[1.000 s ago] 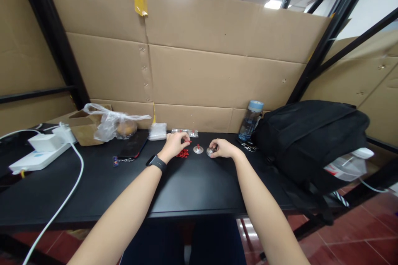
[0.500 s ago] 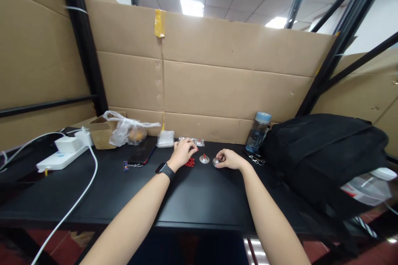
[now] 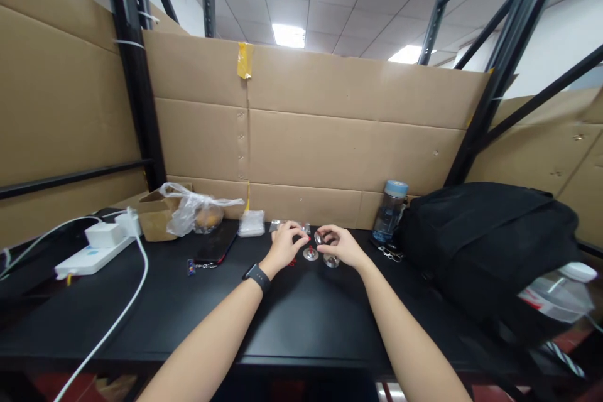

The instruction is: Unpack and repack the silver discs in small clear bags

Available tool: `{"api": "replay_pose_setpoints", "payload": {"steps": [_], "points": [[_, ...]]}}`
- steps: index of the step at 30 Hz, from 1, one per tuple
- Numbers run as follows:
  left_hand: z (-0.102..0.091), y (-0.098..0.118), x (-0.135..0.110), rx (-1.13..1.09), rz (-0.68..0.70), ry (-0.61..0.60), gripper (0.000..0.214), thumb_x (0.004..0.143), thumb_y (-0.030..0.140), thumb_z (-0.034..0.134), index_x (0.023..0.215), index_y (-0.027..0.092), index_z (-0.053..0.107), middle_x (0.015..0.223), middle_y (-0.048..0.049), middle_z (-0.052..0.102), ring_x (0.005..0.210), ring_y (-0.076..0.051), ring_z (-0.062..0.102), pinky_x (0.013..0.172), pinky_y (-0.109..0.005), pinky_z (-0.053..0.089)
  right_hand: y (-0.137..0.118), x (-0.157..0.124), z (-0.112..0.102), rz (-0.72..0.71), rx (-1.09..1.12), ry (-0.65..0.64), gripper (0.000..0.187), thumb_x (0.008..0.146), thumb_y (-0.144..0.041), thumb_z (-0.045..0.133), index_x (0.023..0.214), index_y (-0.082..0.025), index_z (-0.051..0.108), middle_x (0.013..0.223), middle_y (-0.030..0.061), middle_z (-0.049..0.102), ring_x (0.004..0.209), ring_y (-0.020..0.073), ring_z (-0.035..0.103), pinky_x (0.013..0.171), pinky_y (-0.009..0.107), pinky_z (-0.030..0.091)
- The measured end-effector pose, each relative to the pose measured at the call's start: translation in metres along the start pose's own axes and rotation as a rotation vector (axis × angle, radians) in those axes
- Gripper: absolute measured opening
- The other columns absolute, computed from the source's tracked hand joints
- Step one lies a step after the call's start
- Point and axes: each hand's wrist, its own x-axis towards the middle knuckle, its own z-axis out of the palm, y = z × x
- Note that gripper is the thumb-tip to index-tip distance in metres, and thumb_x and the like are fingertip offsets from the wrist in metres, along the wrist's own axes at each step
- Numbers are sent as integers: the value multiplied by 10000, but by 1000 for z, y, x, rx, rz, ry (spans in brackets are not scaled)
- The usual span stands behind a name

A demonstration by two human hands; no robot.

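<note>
My left hand (image 3: 287, 247), with a dark watch on its wrist, pinches a small red piece (image 3: 309, 239) whose exact kind is too small to make out. Close beside it, my right hand (image 3: 342, 245) holds a clear, shiny round suction cup (image 3: 319, 238) tilted on edge between thumb and fingers. Below the hands, one suction cup with a red piece standing on its middle (image 3: 310, 254) rests on the black table (image 3: 301, 320). Several stacked suction cups (image 3: 331, 260) lie under my right hand. Loose red pieces (image 3: 293, 262) are mostly hidden by my left hand.
Behind the hands are clear packets (image 3: 276, 226) and a stack of plastic bags (image 3: 252, 224). Leftward lie a phone (image 3: 217, 242), a knotted bag of fruit (image 3: 202, 217), a cardboard box (image 3: 157, 217) and a power strip (image 3: 94, 259). A bottle (image 3: 390, 213) and black backpack (image 3: 490, 245) stand right.
My right hand has lifted a suction cup off the stack and brought it left towards my left hand. My left hand has moved right with the red piece. The view has tipped upward slightly.
</note>
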Motion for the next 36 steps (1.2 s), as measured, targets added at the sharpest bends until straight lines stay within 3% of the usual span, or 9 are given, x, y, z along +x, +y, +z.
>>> {"api": "replay_pose_setpoints", "payload": {"steps": [6,17,22,29,33,36], "points": [[5,0,2,-131,-10,90,99,893,298,660,899,255,748,1147,-56,622,1157,-235,567,1031,-425,424,-17,2,32,-62,247,44,544,632,-351,868,1118,-222,659,1158,86,690,905,201,688,683,283,555],[8,3,0,-73,-11,145,74,874,251,670,874,246,744,1132,-56,603,1144,-244,551,1029,-457,410,-9,4,38,-29,236,95,458,597,-441,883,909,-185,668,1119,103,722,850,210,704,708,311,557],[4,3,0,-31,3,177,50,857,241,698,852,244,748,1120,-49,599,1133,-240,542,1016,-440,410,-8,5,35,-24,173,70,393,788,-541,716,955,-186,705,958,81,737,890,218,686,744,321,543],[4,7,-2,-37,69,119,77,872,311,693,857,260,749,1097,-41,615,1112,-235,555,1013,-414,405,-3,5,31,-124,11,95,268,843,-448,658,788,-188,688,1020,78,654,957,216,643,723,290,515],[-1,11,-2,-54,61,114,168,955,330,564,1011,276,714,1141,-32,635,1136,-219,558,1017,-401,390,4,6,32,-110,-118,110,213,832,-368,649,743,-177,680,1017,74,623,852,180,620,651,268,488],[0,9,-4,-8,87,20,167,925,367,607,1017,294,727,1182,-25,645,1181,-239,541,1025,-415,372,6,6,32,-88,-137,97,205,831,-358,645,756,-170,678,1055,74,605,790,151,597,611,250,470]]}}
